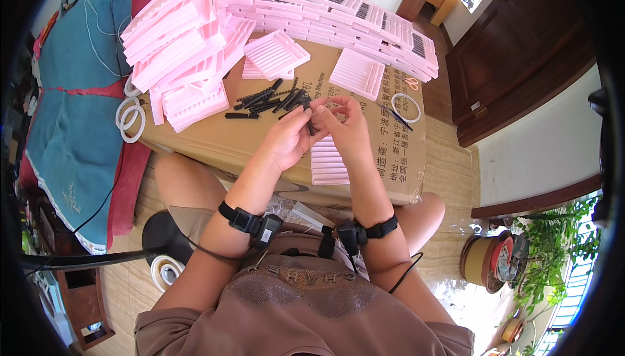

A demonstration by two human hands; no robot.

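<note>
My left hand (290, 140) and my right hand (347, 127) meet over the near middle of a cardboard-topped surface. Between their fingertips is a thin black ridged strip (310, 125), held roughly upright; the fingers partly cover it. The left thumb and fingers pinch it, and the right fingers are curled closed against it. Just beneath my hands lies a pink tray (329, 164) with parallel grooves and no black strips visible in it. To the left of the left hand is a loose pile of similar black strips (263, 100).
Leaning pink trays (176, 43) are stacked at the left. Long stacks of trays (325, 4), many filled with black strips, line the back. Another grooved tray (357, 74) lies behind my right hand. White tape rolls (132, 123) sit at the left edge; a white ring (405, 108) lies at right.
</note>
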